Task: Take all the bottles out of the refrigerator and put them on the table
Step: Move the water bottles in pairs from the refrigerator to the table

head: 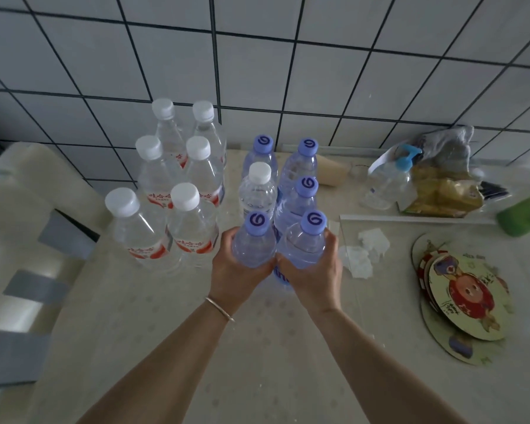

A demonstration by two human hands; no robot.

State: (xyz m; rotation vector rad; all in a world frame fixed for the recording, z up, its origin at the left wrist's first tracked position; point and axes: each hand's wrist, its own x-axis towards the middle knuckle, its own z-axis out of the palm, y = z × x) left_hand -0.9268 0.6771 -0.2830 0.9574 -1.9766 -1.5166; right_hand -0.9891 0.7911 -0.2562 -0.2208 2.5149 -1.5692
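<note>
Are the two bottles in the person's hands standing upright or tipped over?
Upright. The left bottle and right bottle point their purple caps up, like the bottles behind them. Whether their bases touch the table cannot be told.

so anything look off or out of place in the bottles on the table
One oddity: a white-capped bottle stands among the purple-capped bottles, apart from the white-capped group. All stand upright; each hand grips a purple-capped one.
</note>
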